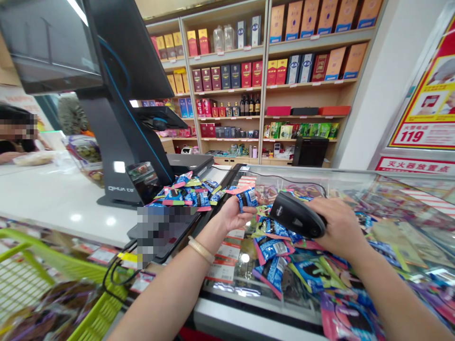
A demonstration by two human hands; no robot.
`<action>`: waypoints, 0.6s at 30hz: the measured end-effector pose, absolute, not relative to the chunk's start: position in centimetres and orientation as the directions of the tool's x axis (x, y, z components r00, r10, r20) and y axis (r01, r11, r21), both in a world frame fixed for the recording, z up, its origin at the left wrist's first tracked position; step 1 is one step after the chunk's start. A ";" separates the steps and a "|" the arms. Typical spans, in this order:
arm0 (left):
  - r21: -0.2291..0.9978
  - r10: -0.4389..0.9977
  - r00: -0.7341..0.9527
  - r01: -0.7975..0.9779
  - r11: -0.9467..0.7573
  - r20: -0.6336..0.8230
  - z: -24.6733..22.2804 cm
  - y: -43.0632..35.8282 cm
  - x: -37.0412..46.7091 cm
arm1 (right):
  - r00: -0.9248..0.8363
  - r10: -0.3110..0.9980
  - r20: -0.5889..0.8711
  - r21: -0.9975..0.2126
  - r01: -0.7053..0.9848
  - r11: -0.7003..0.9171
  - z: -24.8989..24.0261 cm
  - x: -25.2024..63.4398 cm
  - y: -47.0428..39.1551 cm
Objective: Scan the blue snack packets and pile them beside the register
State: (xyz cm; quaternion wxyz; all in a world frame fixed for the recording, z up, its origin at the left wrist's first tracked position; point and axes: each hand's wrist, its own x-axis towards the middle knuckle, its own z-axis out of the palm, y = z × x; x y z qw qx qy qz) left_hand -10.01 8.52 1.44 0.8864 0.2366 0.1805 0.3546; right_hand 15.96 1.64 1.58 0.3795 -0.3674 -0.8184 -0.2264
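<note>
My left hand (237, 214) is closed on a small blue and pink snack packet (248, 198), its barcode label facing up. A bracelet sits on that wrist. In my right hand (336, 222) is a black handheld barcode scanner (296, 215), its head pointing left toward the packet with a gap between them. Under and around the scanner, many similar packets (273, 248) lie on the glass counter (227, 293). To the left of my left hand, another heap of packets (188, 192) rests by the base of the checkout terminal.
The checkout terminal (121, 142) stands on the white counter (53, 189) at left. A green shopping basket (88, 284) is at lower left. Another person (14, 128) is at the far left. A cable (284, 176) crosses the glass. Shelves of boxed goods (249, 76) stand behind.
</note>
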 end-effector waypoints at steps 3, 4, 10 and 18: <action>0.562 0.707 0.693 -0.533 0.633 -0.139 1.5 8.4 -10.0 | -0.451 0.443 0.775 0.088 0.771 0.631 1.5 16.0 1.7; 0.569 0.707 0.694 -0.530 0.629 -0.136 1.6 8.4 -10.0 | -0.452 0.444 0.774 0.087 0.770 0.632 1.5 15.9 1.7; 0.734 0.791 0.602 -0.487 0.474 -0.112 1.3 8.5 -9.5 | -0.403 0.412 0.817 0.087 0.792 0.604 1.3 16.1 1.9; 0.962 0.942 0.193 -0.049 -0.269 0.273 -0.4 8.6 -5.5 | -0.217 0.283 0.934 0.075 0.896 0.438 0.8 18.3 3.1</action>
